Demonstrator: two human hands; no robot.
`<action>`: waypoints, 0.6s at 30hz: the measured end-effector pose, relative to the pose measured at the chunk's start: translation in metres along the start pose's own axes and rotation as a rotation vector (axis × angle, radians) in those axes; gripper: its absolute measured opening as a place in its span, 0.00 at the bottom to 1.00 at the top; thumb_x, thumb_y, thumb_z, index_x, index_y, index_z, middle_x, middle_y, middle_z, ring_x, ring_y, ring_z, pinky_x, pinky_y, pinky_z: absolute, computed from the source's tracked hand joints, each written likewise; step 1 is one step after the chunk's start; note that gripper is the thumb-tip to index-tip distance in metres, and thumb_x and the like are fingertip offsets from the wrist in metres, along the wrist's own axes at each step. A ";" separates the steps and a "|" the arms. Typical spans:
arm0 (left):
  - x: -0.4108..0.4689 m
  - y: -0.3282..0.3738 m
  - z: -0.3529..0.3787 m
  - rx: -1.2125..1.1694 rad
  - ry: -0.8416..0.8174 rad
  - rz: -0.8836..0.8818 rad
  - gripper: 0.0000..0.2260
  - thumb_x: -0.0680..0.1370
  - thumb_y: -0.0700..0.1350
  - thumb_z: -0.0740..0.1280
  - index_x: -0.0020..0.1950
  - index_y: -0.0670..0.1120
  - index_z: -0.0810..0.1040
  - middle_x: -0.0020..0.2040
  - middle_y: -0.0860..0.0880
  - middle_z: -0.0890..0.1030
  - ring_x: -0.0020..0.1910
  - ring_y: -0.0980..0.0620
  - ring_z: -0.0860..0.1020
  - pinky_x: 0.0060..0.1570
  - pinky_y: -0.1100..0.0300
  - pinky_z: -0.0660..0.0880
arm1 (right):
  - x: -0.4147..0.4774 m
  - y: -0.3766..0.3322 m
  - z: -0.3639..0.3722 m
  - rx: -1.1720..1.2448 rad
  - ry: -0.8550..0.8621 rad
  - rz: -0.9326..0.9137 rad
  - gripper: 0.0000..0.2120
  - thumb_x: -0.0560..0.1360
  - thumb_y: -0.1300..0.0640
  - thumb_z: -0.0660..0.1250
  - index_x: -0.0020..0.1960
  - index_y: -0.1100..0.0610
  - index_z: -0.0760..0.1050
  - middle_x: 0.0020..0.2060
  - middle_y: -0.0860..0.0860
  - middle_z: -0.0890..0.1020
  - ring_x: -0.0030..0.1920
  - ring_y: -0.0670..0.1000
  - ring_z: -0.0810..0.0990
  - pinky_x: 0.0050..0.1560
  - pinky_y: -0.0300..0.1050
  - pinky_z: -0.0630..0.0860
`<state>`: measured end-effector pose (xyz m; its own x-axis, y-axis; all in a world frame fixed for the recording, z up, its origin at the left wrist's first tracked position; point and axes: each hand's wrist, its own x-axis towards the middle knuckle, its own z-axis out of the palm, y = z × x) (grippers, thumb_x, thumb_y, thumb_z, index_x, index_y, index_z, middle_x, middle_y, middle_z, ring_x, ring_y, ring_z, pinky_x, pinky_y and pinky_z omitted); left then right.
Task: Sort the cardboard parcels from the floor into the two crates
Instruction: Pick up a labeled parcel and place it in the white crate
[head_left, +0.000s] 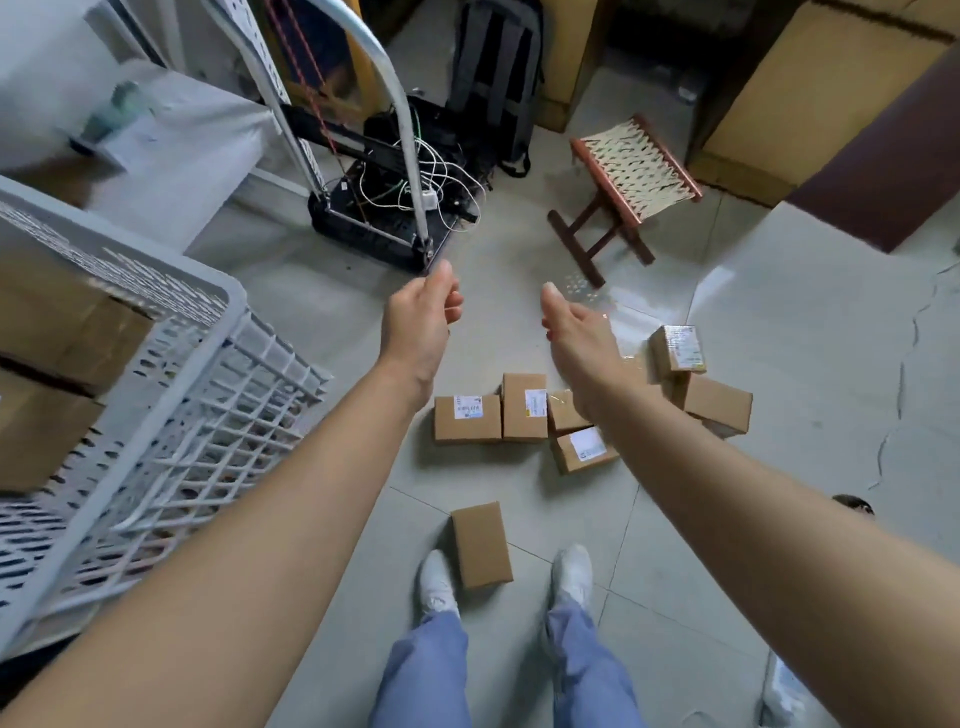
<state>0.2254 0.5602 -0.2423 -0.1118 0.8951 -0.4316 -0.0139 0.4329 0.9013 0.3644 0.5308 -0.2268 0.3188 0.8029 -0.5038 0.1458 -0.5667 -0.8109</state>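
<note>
At the near left stands a white crate (171, 374) with lattice walls, and brown cardboard boxes (67, 332) lie inside it. Beyond it, farther off, a hand trolley (371, 228) sits on the floor with white cables tangled on its base. The left hand (421, 322) is held out in the air, its fingers loosely curled and holding nothing. Just right of it the right hand (576, 332) is also raised, fingers relaxed and empty. Below the hands, on the tiled floor (779, 467), a cluster of parcels (524, 408) lies close together, several with white labels. One taped parcel (678, 348) sits at the cluster's far right edge. A single plain parcel (481, 543) lies nearer, between the person's white shoes (571, 571). Far beyond the right hand stands a wooden stool (628, 176) with a woven seat.
</note>
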 end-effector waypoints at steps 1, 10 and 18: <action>0.010 -0.012 0.003 -0.014 0.027 -0.010 0.13 0.80 0.53 0.60 0.41 0.49 0.76 0.41 0.50 0.77 0.44 0.51 0.75 0.49 0.59 0.71 | 0.013 0.009 0.002 -0.015 -0.021 0.009 0.25 0.81 0.45 0.55 0.56 0.69 0.74 0.49 0.60 0.78 0.48 0.50 0.72 0.42 0.43 0.68; 0.054 -0.097 0.052 -0.036 0.104 -0.115 0.12 0.79 0.54 0.60 0.42 0.50 0.78 0.42 0.52 0.78 0.45 0.52 0.78 0.54 0.57 0.73 | 0.084 0.078 -0.021 -0.117 -0.039 0.064 0.24 0.81 0.44 0.55 0.54 0.65 0.76 0.48 0.58 0.79 0.47 0.49 0.74 0.43 0.41 0.68; 0.100 -0.154 0.045 0.050 0.174 -0.146 0.12 0.79 0.54 0.60 0.40 0.50 0.76 0.42 0.51 0.78 0.44 0.53 0.78 0.50 0.58 0.71 | 0.134 0.123 0.012 -0.141 -0.105 0.111 0.25 0.82 0.46 0.54 0.59 0.68 0.73 0.59 0.62 0.78 0.58 0.59 0.76 0.59 0.53 0.71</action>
<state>0.2612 0.5883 -0.4259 -0.2822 0.7924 -0.5408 0.0065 0.5653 0.8249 0.4139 0.5709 -0.3970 0.2419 0.7445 -0.6222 0.2475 -0.6674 -0.7023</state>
